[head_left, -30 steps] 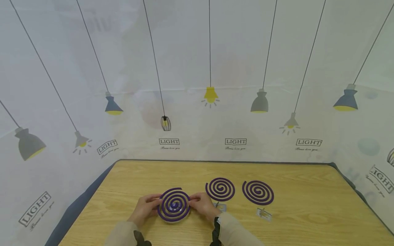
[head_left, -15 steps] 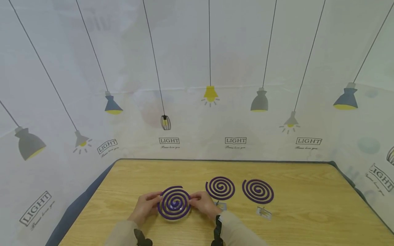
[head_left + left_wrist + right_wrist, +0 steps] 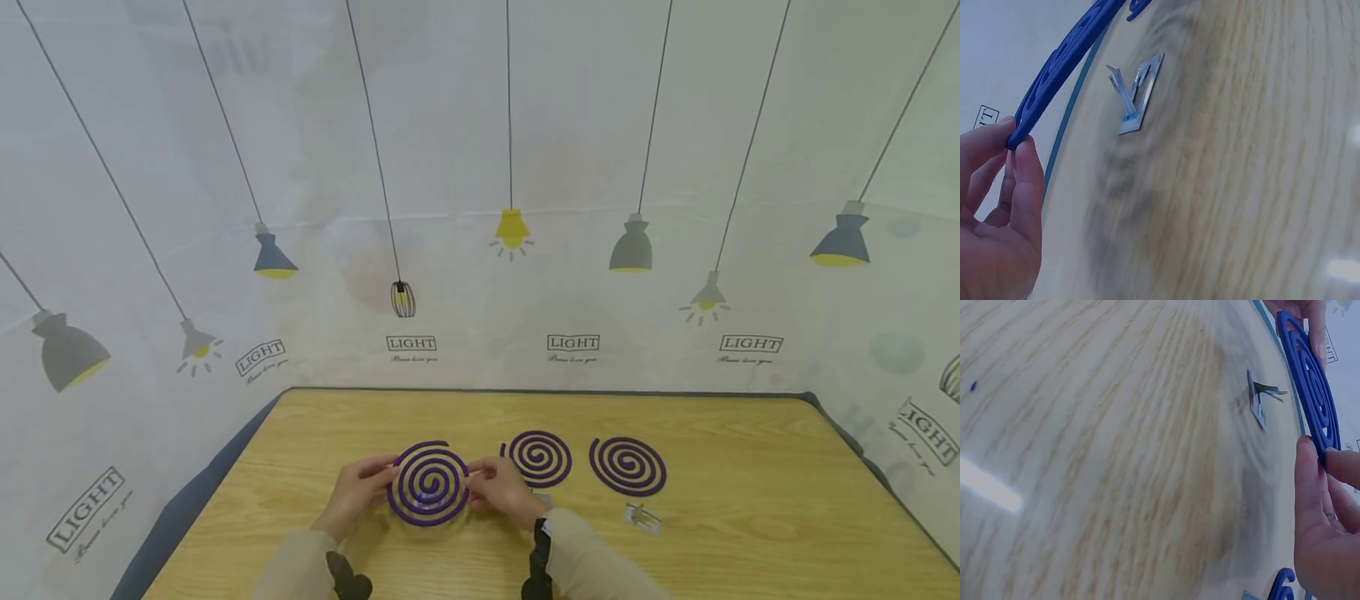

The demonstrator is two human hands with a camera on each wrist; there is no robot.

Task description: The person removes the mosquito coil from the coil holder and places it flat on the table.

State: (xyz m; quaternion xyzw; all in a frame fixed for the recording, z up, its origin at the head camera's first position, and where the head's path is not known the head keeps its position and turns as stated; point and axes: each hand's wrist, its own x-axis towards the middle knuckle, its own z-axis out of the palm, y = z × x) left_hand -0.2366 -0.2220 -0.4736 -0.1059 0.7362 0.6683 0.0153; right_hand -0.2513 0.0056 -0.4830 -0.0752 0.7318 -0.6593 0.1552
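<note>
A purple mosquito coil (image 3: 432,484) is held up level-ish above the table by both hands in the head view. My left hand (image 3: 356,493) pinches its left rim between thumb and fingers, and my right hand (image 3: 504,490) pinches the rim opposite. Below the coil, apart from it, a small metal coil stand (image 3: 1134,115) sits on the wood with its prong bent up. The right wrist view also shows this stand (image 3: 1256,403) under the raised coil (image 3: 1311,387), which looks dark blue there.
Two more coils lie flat to the right, a nearer one (image 3: 537,456) and a farther one (image 3: 628,464). A metal stand (image 3: 643,518) lies in front of the farther coil; another is partly hidden by my right arm. A printed backdrop (image 3: 480,292) borders the wooden table (image 3: 735,533).
Both hands have raised the coil upward and slightly away from me, off the low position over its stand. The other coils and stands have stayed in place.
</note>
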